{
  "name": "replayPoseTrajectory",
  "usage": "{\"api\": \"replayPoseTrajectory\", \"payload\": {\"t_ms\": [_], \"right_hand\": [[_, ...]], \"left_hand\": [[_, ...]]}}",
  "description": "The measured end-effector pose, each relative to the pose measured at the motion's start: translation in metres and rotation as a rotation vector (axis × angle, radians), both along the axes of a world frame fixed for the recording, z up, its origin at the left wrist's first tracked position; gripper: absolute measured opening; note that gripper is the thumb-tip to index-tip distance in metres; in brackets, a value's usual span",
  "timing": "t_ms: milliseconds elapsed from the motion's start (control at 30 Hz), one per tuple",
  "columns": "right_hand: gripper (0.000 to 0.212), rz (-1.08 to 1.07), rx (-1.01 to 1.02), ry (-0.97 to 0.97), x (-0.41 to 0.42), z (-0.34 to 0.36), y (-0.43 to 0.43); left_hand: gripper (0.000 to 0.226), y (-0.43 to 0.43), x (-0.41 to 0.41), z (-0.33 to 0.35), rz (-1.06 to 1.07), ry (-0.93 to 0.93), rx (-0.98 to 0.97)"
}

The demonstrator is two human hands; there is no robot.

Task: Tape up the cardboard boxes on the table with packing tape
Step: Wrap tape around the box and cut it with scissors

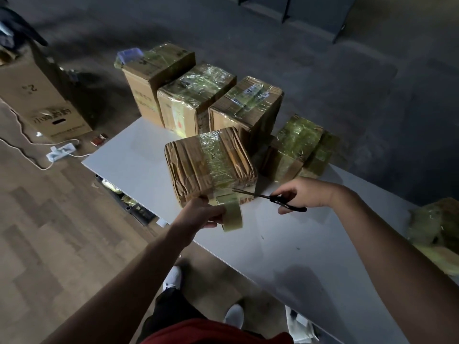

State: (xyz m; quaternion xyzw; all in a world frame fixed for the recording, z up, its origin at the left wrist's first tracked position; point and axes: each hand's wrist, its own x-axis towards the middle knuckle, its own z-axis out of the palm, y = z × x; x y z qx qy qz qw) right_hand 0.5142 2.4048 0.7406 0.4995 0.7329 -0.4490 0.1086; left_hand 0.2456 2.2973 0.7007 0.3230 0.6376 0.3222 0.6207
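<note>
A crumpled cardboard box (196,160) lies near the white table's (285,244) front edge, with a shiny strip of clear tape running over its top and down its near side. My left hand (201,212) grips a roll of packing tape (232,214) just below that side, the tape still joined to the box. My right hand (305,194) holds black-handled scissors (268,196), blades open at the stretched tape beside the roll. Three taped boxes (198,95) stand in a row behind, and a lower taped box (295,145) lies to the right.
A heap of yellowish tape-wrapped material (434,232) lies at the table's right end. On the floor to the left stand a large open carton (42,95) and a white power strip (60,151) with its cable. My feet in white shoes (173,276) are beside the table edge.
</note>
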Motion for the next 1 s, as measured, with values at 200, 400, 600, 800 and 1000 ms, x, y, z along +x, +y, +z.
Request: {"api": "replayPoseTrajectory", "payload": {"t_ms": [200, 400, 600, 800, 1000], "right_hand": [[0.026, 0.095, 0.031, -0.111, 0.006, 0.007, 0.010], [0.038, 0.134, 0.042, -0.113, -0.013, 0.009, 0.019], [0.047, 0.223, 0.031, -0.142, -0.034, 0.019, 0.033], [0.042, 0.296, 0.020, -0.172, -0.055, 0.024, 0.040], [0.044, 0.330, 0.015, -0.188, -0.062, 0.027, 0.043]], "left_hand": [[0.016, 0.004, 0.003, -0.001, -0.037, 0.032, -0.031], [0.011, 0.006, 0.001, -0.003, -0.054, 0.022, -0.049], [0.017, 0.007, -0.001, -0.002, -0.093, 0.023, -0.034], [0.016, 0.007, 0.000, -0.003, -0.115, 0.052, -0.018], [0.023, 0.009, 0.000, -0.005, -0.132, 0.077, -0.012]]}}
